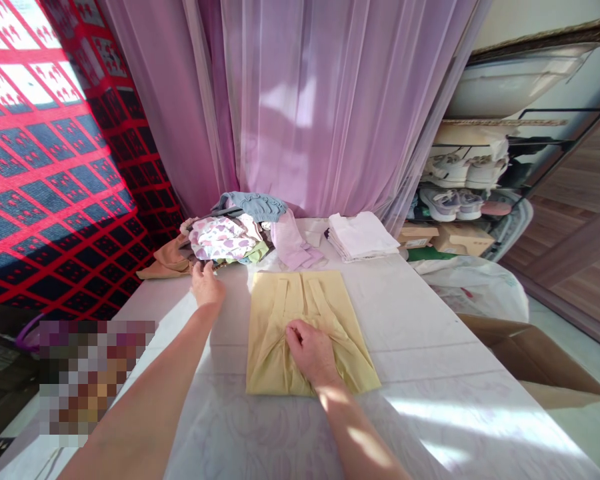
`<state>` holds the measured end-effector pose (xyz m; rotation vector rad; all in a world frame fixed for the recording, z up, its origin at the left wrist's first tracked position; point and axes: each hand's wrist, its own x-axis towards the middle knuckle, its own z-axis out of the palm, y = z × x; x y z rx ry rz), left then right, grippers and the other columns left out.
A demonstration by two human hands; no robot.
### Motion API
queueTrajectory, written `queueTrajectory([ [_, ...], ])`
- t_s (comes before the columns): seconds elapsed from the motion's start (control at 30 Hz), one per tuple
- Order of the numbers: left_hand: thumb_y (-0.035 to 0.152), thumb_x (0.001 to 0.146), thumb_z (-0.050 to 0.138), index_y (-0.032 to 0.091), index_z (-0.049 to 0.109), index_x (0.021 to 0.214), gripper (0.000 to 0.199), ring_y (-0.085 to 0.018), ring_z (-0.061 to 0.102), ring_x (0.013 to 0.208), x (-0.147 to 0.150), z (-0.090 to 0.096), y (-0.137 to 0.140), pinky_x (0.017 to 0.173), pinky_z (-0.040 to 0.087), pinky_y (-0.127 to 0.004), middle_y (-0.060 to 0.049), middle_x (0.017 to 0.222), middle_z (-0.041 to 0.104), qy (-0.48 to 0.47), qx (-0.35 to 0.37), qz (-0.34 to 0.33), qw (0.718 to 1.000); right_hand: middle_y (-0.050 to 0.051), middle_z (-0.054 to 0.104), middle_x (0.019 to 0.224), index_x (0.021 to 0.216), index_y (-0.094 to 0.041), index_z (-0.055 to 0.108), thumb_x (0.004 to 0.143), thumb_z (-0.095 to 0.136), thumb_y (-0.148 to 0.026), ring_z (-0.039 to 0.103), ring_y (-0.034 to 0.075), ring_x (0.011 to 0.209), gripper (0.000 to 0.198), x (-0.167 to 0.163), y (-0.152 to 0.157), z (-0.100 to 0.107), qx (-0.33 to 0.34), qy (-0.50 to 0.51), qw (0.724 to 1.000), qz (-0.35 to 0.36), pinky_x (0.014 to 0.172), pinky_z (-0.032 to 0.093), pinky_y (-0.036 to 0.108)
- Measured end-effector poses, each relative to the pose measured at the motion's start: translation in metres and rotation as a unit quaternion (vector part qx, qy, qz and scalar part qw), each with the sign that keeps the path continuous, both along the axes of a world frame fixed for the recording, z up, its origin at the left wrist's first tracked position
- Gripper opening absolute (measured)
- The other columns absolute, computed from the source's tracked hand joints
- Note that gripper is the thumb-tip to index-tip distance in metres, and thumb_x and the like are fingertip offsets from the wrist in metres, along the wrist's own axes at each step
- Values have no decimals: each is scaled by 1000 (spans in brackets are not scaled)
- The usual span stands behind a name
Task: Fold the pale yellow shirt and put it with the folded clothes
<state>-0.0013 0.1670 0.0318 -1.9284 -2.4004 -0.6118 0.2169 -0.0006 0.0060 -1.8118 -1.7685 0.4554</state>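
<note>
The yellow garment (pixel 304 308) lies flat on the counter (pixel 420 333), in front of the person, its two narrow strips (pixel 321 297) laid lengthwise near the far edge. The right hand (pixel 311 350) rests on its middle with fingers loosely curled; whether it pinches any cloth cannot be told. Creases fan out around it towards the near edge, so a flat palm, stroking from the middle outward, would probably level them better than a curled hand, with the strips kept straight and uncrossed. The left hand (pixel 207 285) is half curled at the near edge of the clothes pile (pixel 225 237); its grip is hidden. Taking only one piece there, lightly, would likely spare the rest of the heap. The neat white stack (pixel 363 235), to the right of the pile, is best left undisturbed.
</note>
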Motion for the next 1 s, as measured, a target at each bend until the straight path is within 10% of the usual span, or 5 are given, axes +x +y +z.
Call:
queueTrajectory([
  [0.13, 16, 87, 41, 20, 50, 138, 51, -28, 31, 142, 28, -5, -30, 113, 30, -46, -9, 152, 41, 10, 39, -164, 986, 1, 73, 80, 87, -23, 67, 94, 44, -26, 65, 14, 73, 25, 0, 0, -1, 6, -1, 1000, 2, 64, 35, 22],
  [0.3, 40, 99, 32, 31, 49, 140, 46, -22, 32, 143, 69, -24, -70, 118, 20, -48, -1, 150, 46, 18, -89, -502, 860, 1, 73, 81, 86, -24, 68, 94, 43, -28, 66, 15, 75, 27, 0, 0, -2, 13, -3, 1000, -3, 65, 37, 23],
  [0.67, 25, 93, 38, 25, 60, 128, 41, -20, 45, 135, 71, -33, -76, 116, 29, -47, -5, 140, 57, -47, -70, -449, 890, 0, 74, 82, 90, -25, 70, 93, 46, -28, 66, 14, 76, 25, 7, -1, 12, -4, 29, 999, 34, 67, 40, 22],
  [1.0, 22, 92, 41, 30, 71, 111, 36, -18, 57, 122, -11, -31, -117, 105, 46, -37, -3, 128, 65, -76, -21, -514, 854, 2, 72, 111, 99, -26, 73, 78, 45, -9, 65, 17, 101, 39, 119, -31, 34, -73, -36, 996, 21, 91, 45, 30],
])
